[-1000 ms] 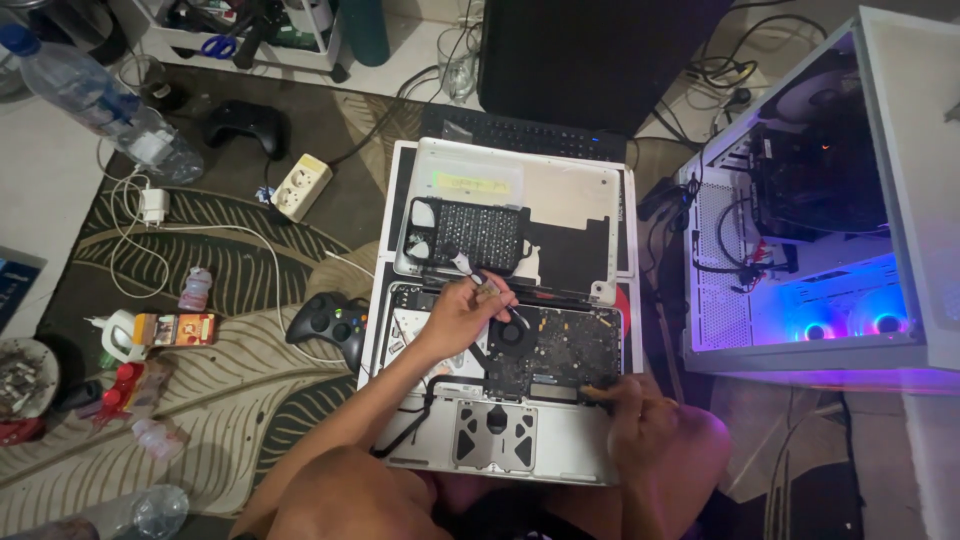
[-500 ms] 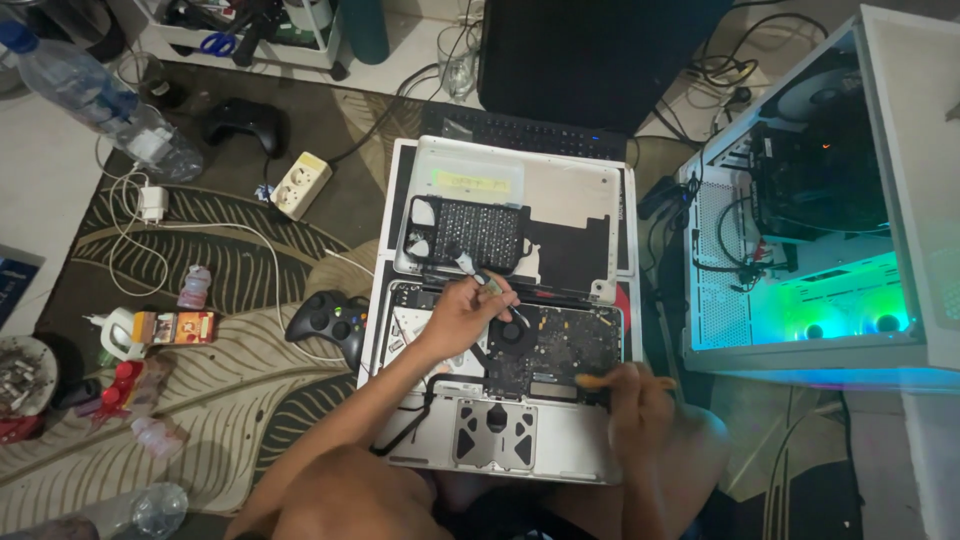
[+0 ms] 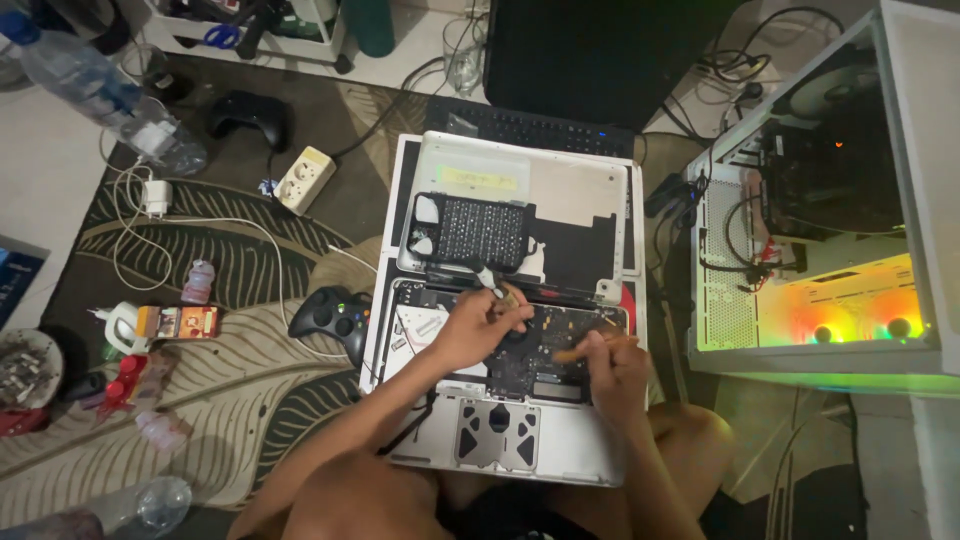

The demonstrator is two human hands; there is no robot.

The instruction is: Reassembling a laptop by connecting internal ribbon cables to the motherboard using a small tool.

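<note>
An opened silver laptop (image 3: 520,455) lies bottom-up on my lap, its dark circuit board (image 3: 550,345) exposed. My left hand (image 3: 480,322) is closed around a small brush (image 3: 490,283) over the board's upper middle, near the fan. My right hand (image 3: 612,365) rests on the right side of the board and grips a thin orange-handled tool (image 3: 570,354) that points left. The laptop's removed bottom cover (image 3: 560,190) lies just beyond, with a black perforated part (image 3: 475,232) on it.
A black game controller (image 3: 330,315) lies left of the laptop on the patterned rug. A white power strip (image 3: 305,178), cables, bottles and small clutter sit at left. A lit white computer case (image 3: 830,210) stands open at right. A black keyboard (image 3: 530,128) and monitor lie beyond.
My right hand has come up from the laptop's lower right edge onto the board with the orange tool. The case lights went from purple through green to orange. My left hand has barely moved.
</note>
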